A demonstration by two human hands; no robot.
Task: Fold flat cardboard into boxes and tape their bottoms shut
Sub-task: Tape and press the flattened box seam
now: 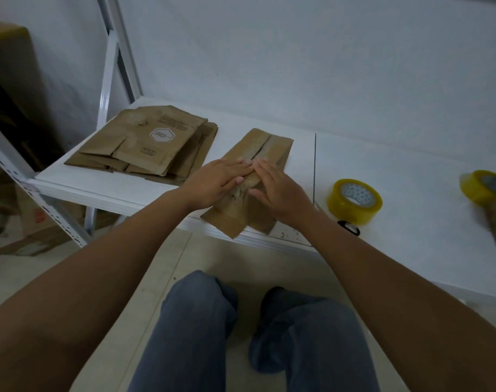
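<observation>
left hand [216,181] and right hand [277,190] pressing flat on box [258,154]

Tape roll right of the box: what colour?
Yellow-tinted tape roll, white printed core, lying flat on the white table. Head view, the only one.

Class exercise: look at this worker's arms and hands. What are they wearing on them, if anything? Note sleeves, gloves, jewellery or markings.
Both forearms are bare up to the edge of the picture: no sleeves show. The left hand and right hand wear no gloves, and no rings, watch, wristband or markings can be seen on them.
</observation>
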